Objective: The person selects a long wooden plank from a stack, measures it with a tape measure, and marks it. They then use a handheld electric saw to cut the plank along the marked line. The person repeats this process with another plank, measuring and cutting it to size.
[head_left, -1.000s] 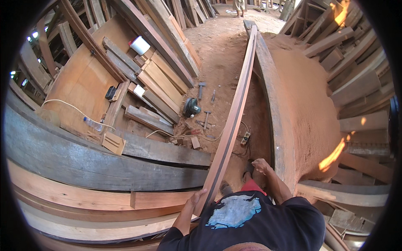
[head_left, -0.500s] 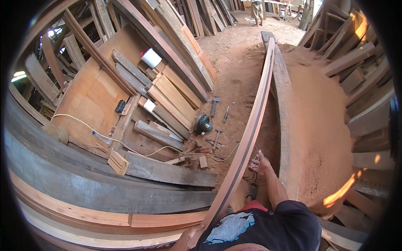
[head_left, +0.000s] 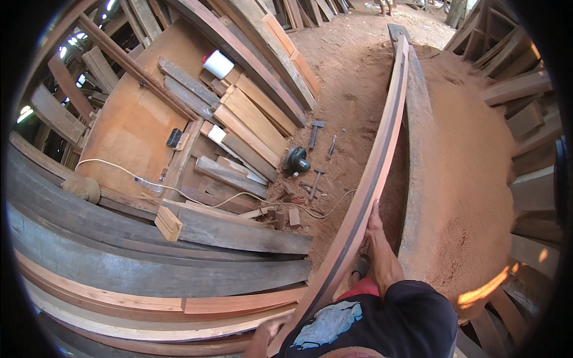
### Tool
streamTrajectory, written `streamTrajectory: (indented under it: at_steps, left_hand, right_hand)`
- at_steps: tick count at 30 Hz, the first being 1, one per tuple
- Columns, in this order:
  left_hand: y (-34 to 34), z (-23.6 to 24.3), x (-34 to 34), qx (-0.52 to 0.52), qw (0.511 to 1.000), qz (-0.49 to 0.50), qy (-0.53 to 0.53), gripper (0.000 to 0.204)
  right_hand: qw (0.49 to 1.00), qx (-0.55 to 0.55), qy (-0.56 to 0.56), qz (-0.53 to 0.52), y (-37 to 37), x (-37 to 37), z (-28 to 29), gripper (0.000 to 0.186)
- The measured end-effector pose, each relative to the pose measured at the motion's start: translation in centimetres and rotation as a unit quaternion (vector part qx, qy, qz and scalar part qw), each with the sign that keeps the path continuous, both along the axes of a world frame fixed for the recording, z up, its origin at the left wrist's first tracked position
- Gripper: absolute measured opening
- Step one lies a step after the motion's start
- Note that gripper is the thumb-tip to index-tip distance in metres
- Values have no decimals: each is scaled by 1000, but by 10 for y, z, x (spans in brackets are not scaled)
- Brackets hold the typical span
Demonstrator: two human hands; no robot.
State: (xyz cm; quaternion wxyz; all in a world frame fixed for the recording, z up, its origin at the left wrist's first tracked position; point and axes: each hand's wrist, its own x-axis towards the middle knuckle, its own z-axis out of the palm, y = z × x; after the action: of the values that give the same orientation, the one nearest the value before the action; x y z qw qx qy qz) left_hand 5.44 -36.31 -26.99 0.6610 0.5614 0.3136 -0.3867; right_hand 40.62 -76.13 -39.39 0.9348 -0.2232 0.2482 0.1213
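A long, narrow reddish plank (head_left: 362, 234) with a dark lengthwise stripe slants away from my body. Its far end lies at the grey, weathered beam (head_left: 417, 119). Against the plank's right edge, about midway along its near half, my right hand (head_left: 374, 224) is closed, with the thumb along the side and the other fingers hidden underneath. Close to my body, my left hand (head_left: 273, 327) grips the plank's left edge near its near end; part of that hand is hidden.
Left of the plank, a green-black power tool (head_left: 296, 161), a hammer (head_left: 315, 134) and a smaller hammer (head_left: 317, 183) lie on the dusty floor. A pale cable (head_left: 242, 194) runs past them. Stacked boards (head_left: 239, 286) fill the left; sawdust (head_left: 465, 179) is heaped right of the beam.
My right hand has gone from beside the plank, fingers partly extended, to a hold on its right edge. My left hand stays near the near end. The view has shifted slightly.
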Motion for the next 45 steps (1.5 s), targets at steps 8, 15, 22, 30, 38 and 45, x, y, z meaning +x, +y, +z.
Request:
streamTrajectory:
  at_steps: [8,15,22,30,38,45]
  left_hand:
    - [-109,-66,240,13,979,-177,-103,87]
    - [-150,-19,223,214,922,-270,-177,88]
    - [-118,-6,178,213,915,-308,-153,84]
    - [-76,38,102,176,937,-289,-89,97]
    - [-57,4,9,302,881,-364,-6,106]
    - [-49,29,-46,342,879,-333,-1,81]
  right_hand:
    - [997,-62,25,27,44,-61,-23,92]
    - [982,-98,136,90,65,-116,-4,81]
    - [982,-15,75,174,-35,-66,20,96]
    - [996,-81,21,27,-122,104,25,98]
    - [994,-108,-16,23,-93,71,-39,70]
    - [993,-111,22,29,-68,-12,-23,68]
